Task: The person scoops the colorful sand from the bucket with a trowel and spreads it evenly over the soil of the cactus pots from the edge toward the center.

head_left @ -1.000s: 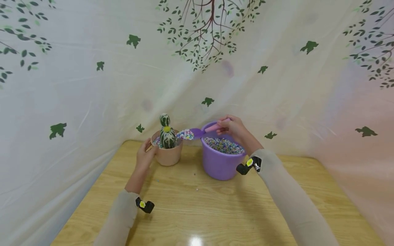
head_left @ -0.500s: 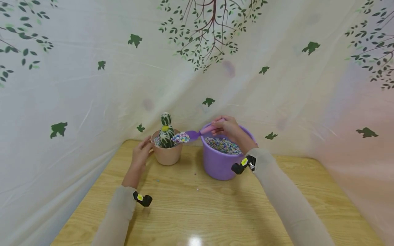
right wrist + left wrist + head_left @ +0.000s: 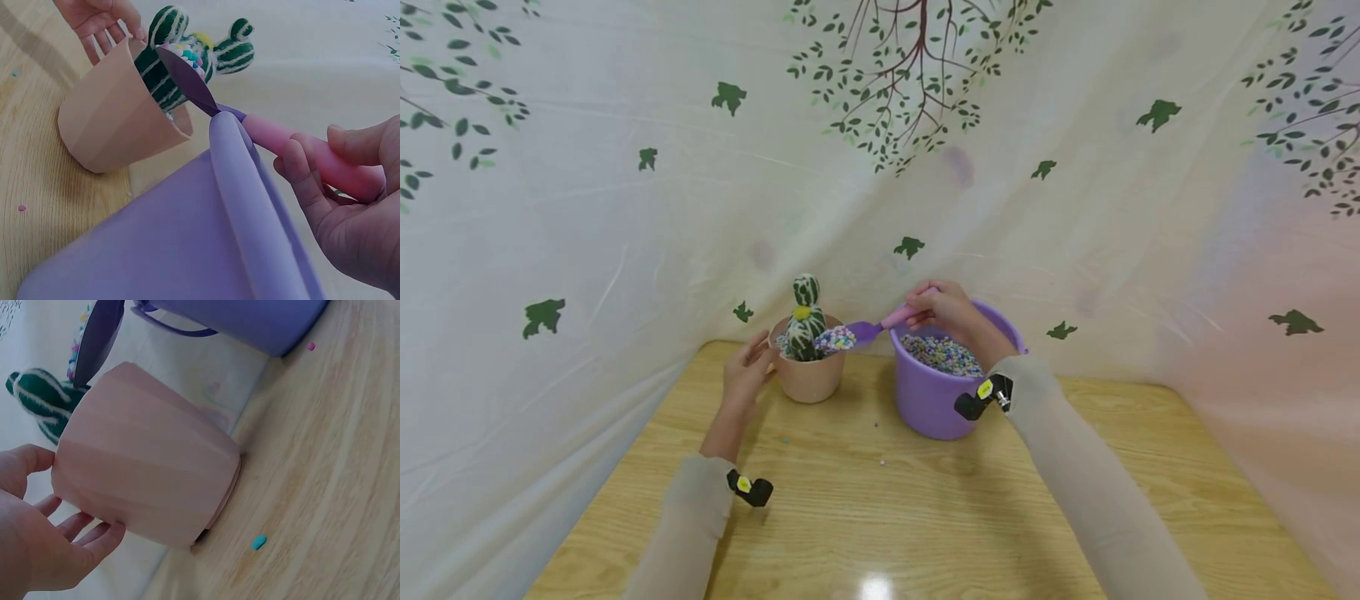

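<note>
In the head view a toy cactus (image 3: 806,329), green with white stripes and a yellow tuft, stands in a pinkish-beige flowerpot (image 3: 808,379). My left hand (image 3: 745,375) touches the pot's left side and rim with loosely extended fingers, seen closer in the left wrist view, where the pot's side (image 3: 147,456) fills the middle. My right hand (image 3: 947,312) holds the pink handle of a hand trowel (image 3: 867,332). Its purple blade bears colorful beads (image 3: 837,338) and extends to the cactus, over the pot's rim. In the right wrist view the trowel's handle (image 3: 275,134) passes above the bucket's rim.
A purple bucket (image 3: 932,408) with many small colorful beads (image 3: 943,354) stands right of the pot, under my right hand. A few stray beads lie on the wooden table (image 3: 880,517), one of them turquoise (image 3: 259,542). A leaf-printed curtain (image 3: 850,208) hangs behind the table.
The trowel with its beads has moved left, from the gap between pot and bucket to in front of the cactus. My left hand has shifted slightly left, its hold on the pot looser.
</note>
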Demonstrator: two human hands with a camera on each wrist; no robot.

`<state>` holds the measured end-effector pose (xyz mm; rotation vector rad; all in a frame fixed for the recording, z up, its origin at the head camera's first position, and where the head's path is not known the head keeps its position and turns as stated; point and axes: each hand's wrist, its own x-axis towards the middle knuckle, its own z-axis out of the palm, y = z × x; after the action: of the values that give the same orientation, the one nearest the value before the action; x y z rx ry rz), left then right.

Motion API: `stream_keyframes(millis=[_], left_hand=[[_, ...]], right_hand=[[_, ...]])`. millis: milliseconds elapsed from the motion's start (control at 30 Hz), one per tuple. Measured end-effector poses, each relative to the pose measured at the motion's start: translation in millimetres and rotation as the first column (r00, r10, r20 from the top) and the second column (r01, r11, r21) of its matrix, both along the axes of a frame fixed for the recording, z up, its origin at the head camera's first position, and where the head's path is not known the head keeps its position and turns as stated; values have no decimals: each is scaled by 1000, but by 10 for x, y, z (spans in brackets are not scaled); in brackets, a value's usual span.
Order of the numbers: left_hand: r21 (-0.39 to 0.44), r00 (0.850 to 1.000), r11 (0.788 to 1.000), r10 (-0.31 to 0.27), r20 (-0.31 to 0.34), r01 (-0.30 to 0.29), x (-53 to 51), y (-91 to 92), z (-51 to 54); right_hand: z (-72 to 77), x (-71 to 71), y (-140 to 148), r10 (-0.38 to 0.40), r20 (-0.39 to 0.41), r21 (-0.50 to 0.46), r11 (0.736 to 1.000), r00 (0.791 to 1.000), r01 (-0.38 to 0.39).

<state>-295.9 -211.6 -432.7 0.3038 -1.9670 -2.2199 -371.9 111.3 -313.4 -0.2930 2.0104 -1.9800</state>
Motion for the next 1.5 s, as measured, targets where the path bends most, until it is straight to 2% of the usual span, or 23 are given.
stream_keyframes(millis=[300,600,933,1333,1500], left_hand=[[5,1000,1000,9,-6,-9,9,56,-11],[52,999,998,-45,14,44,-27,3,-9],[24,999,999,-38,28,38,-54,-5,-25],[30,998,998,-53,27,52,-48,-16,-20],[50,997,997,-63,40,61,-35,-19,19]], right_hand=[[40,-10,-37,5,12,26,1000,1000,-5],[31,-20,-49,-3,24,35,999,1000,2],[36,-27,-51,-17,34,35,999,999,16],[38,-50,-42,-10,37,16,1000,999,10],[35,-57,-42,-10,37,11,1000,999,9]])
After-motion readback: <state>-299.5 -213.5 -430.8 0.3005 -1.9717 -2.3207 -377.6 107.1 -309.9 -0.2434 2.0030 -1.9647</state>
